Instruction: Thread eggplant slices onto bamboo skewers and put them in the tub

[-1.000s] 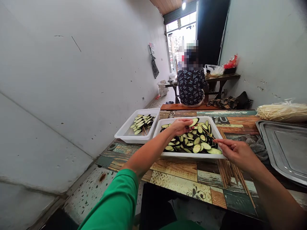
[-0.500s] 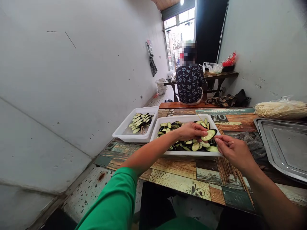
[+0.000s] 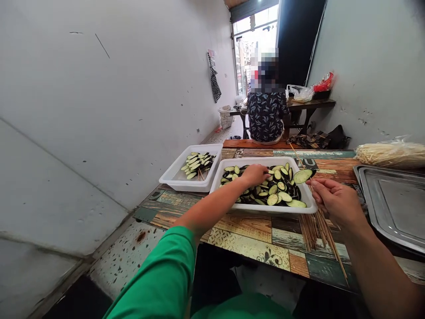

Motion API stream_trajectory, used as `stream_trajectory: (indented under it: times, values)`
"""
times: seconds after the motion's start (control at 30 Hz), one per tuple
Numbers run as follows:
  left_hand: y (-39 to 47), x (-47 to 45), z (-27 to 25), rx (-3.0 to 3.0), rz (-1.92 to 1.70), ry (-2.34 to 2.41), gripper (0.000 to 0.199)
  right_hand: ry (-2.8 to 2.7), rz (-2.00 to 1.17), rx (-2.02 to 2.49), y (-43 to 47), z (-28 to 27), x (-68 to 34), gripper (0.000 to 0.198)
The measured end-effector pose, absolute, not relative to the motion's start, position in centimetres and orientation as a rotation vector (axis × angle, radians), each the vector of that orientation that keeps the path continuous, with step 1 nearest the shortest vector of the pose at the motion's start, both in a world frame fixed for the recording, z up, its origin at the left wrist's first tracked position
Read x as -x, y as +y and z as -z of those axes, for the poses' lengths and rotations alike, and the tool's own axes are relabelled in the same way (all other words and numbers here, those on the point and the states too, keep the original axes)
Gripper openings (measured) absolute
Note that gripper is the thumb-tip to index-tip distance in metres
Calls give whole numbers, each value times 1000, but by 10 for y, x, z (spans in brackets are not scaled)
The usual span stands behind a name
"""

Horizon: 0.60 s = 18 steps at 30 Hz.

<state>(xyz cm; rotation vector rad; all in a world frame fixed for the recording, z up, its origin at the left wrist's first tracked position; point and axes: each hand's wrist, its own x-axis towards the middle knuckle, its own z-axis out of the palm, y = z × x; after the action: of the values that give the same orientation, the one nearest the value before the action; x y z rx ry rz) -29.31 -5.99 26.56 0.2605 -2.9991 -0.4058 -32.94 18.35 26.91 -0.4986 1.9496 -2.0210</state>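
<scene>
My right hand (image 3: pixel 337 199) pinches a wooden skewer (image 3: pixel 295 153) that carries an eggplant slice (image 3: pixel 303 176), pale green with dark skin, above the right edge of a white tray (image 3: pixel 312 208). Inside that tray lie many loose eggplant slices (image 3: pixel 272 199). My left hand (image 3: pixel 255 175) is down among them, its fingers curled together at the slices. The back of the hand hides most of the fingertips, and what they grip cannot be made out.
A second white tray (image 3: pixel 171 179) at the left holds skewered slices (image 3: pixel 194 164). Bare skewers (image 3: pixel 318 232) lie by the right tray. Metal trays (image 3: pixel 395 199) and a bag of enoki mushrooms (image 3: pixel 392 153) are at the right. A person (image 3: pixel 266 113) sits ahead, facing away.
My left hand has let go of the slice on the skewer and moved left and down into the loose slices. My right hand has drawn the skewer slightly right and up.
</scene>
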Motion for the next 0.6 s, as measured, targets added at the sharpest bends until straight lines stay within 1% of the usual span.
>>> stream_trajectory:
  times: [0.07, 0.17, 0.23, 0.37, 0.43, 0.5, 0.57, 0.6]
  values:
    - [-55, 293, -264, -259, 457, -3027, 31, 1944, 2035, 494, 183, -270, 329, 36]
    - [-53, 297, -256, -178, 677, -3012, 32, 1944, 2035, 490, 182, -271, 328, 35]
    - [-55, 300, -248, -134, 823, -3005, 34, 1936, 2029, 501, 181, -270, 329, 36]
    - [-59, 306, -238, -95, 928, -3068, 35, 1922, 2012, 505, 179, -268, 331, 42]
    - [-59, 309, -238, -94, 1063, -2997, 44, 1910, 2004, 485, 178, -268, 332, 45]
    - [-57, 313, -239, -145, 1280, -2843, 48, 1900, 2005, 468, 177, -269, 332, 46]
    - [-52, 316, -240, -223, 1422, -2692, 45, 1894, 2008, 469, 176, -270, 331, 46]
    - [-49, 316, -240, -233, 1418, -2649, 43, 1892, 2010, 474, 176, -270, 331, 45]
